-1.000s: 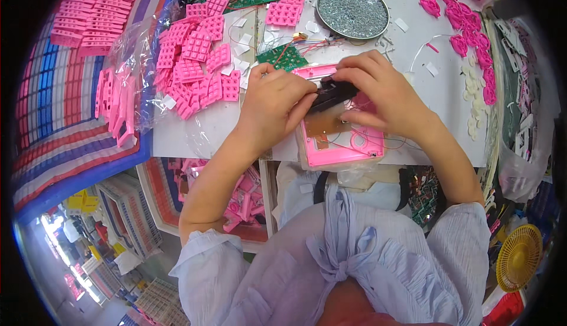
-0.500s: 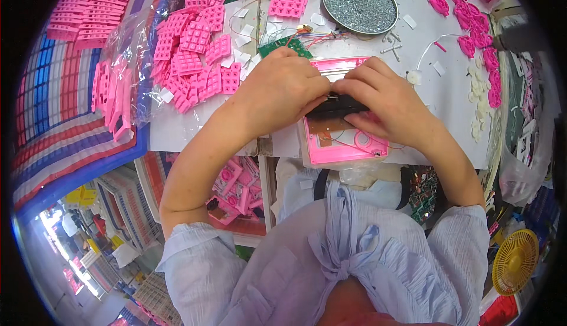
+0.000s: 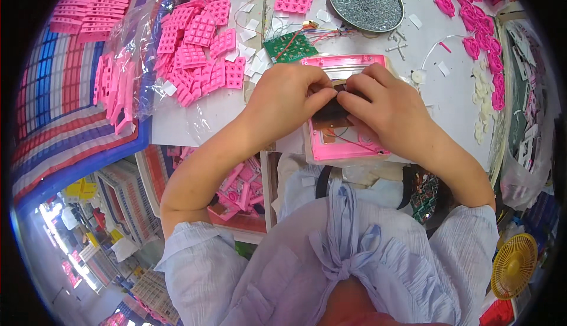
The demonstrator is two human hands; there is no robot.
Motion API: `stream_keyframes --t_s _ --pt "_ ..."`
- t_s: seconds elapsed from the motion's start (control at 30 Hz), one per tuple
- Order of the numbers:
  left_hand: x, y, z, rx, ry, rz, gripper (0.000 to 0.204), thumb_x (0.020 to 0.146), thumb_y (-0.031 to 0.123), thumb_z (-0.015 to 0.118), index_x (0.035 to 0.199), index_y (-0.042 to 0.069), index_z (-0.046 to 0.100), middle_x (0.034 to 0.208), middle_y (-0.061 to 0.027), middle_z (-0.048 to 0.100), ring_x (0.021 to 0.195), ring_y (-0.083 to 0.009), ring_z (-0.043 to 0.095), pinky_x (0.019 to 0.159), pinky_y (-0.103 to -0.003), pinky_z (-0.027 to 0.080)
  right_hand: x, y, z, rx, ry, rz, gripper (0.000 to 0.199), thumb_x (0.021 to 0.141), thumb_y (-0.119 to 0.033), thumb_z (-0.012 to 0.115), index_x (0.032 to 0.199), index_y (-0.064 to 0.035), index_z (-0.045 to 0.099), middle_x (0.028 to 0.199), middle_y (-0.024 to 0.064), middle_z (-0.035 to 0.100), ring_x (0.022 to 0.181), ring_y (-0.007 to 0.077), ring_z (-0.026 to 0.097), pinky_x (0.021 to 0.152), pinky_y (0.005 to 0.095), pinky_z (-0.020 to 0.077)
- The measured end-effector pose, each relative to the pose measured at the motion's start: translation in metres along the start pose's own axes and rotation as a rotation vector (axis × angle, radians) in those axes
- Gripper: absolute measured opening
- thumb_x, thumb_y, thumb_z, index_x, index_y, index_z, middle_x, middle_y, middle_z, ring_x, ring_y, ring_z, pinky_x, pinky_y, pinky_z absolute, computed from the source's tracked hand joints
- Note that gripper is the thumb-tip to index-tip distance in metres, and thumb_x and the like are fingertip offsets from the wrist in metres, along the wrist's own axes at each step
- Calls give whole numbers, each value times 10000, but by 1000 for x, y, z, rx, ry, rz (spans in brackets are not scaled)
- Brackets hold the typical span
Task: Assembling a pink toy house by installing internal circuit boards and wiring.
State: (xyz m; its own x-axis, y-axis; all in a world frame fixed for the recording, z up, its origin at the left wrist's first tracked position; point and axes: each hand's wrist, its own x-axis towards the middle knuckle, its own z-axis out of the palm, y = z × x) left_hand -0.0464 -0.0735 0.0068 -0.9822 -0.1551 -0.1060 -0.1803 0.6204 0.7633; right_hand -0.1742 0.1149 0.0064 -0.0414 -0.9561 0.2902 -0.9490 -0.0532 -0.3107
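Note:
A pink plastic casing (image 3: 345,153) lies in front of me near the table's edge, its inside facing up, with thin wires in it. Over its middle is a dark flat panel (image 3: 331,115) with a brownish strip along its near side. My left hand (image 3: 286,96) is closed in a pinch at the panel's far left edge. From the other side, my right hand (image 3: 390,110) pinches the same far edge, its thumb close to the left one. The fingertips cover part of the panel, so what exactly lies between them is partly hidden.
Pink keypads (image 3: 198,45) are heaped at the left. Beyond my left hand lies a green circuit board (image 3: 289,45) with wires. A round tin of screws (image 3: 367,4) stands at the back. Pink rings (image 3: 472,21) line the right side; a blue-rimmed tray (image 3: 139,140) borders the left.
Both hands' fingertips have come closer together over the panel, and the left fingers have shifted their grip. The whole view has moved slightly. More of the green circuit board shows.

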Motion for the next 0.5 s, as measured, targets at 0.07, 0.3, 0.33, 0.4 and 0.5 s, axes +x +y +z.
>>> stream_keyframes --t_s 0.07,0.3,0.33,0.4,0.5 --pt "3 2 -2 7 -24 9 172 888 144 710 964 -9 734 784 -138 709 687 -219 693 666 -328 545 -1 -7 0 -63 -8 26 293 744 -203 700 1003 -81 638 969 46 611 941 252 582 734 361 544" --pt "6 2 1 40 -22 13 172 873 165 709 928 3 723 772 -133 700 672 -228 681 645 -335 530 2 -34 -10 -365 -143 14 400 783 -238 641 1090 18 656 1020 94 614 1035 251 542 864 408 506" --pt "6 1 2 30 -17 11 173 871 171 709 922 6 721 770 -132 698 668 -231 677 641 -339 527 2 -35 -12 -396 -184 5 413 796 -245 634 1103 30 659 1037 103 616 1046 252 536 880 413 499" --pt "7 2 3 61 -6 32 181 871 182 706 918 8 719 767 -130 694 664 -238 671 636 -345 522 0 -33 -10 -377 -175 6 429 799 -230 653 1142 28 655 1064 107 627 1024 258 545 891 428 496" --pt "6 -1 6 165 38 121 190 878 194 697 926 12 722 761 -127 691 663 -241 663 633 -349 514 -2 -27 -21 -54 -153 77 453 810 -201 681 1202 22 640 1089 104 645 1010 270 569 901 438 497"
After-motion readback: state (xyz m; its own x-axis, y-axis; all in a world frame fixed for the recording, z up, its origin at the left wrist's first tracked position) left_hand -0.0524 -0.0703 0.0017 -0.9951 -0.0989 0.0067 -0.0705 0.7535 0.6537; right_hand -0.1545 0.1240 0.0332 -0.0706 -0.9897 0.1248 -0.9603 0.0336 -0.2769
